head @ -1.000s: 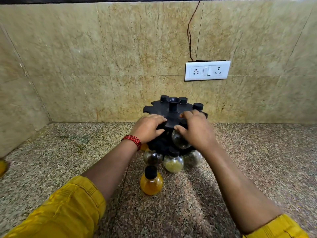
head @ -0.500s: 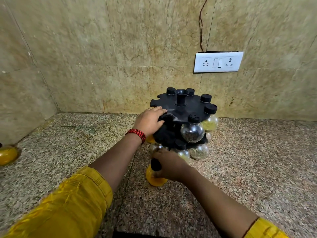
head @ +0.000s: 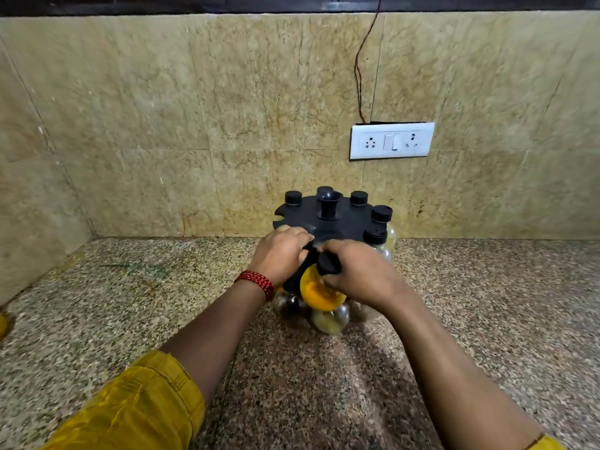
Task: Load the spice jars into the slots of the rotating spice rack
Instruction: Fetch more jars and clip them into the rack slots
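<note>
The black rotating spice rack (head: pixel 344 219) stands on the granite counter against the tiled wall, with several black-capped round jars hanging in its top slots and more in a lower tier. My left hand (head: pixel 281 251) grips the rack's top disc at its near-left rim. My right hand (head: pixel 360 271) holds a round jar of yellow spice (head: pixel 319 292) by its black cap, tilted, at the rack's near edge just under the top disc. A pale jar (head: pixel 329 321) and a dark jar (head: pixel 287 303) hang in the lower tier beneath it.
A white socket plate (head: pixel 391 141) with a thin wire running up is on the wall behind the rack. Another yellow jar (head: pixel 2 323) lies at the far left edge of the counter (head: pixel 487 319). The wall corner is at the left.
My right hand took the yellow jar off the counter in front of the rack and raised it to the rack's near edge. My left hand stayed on the top disc.
</note>
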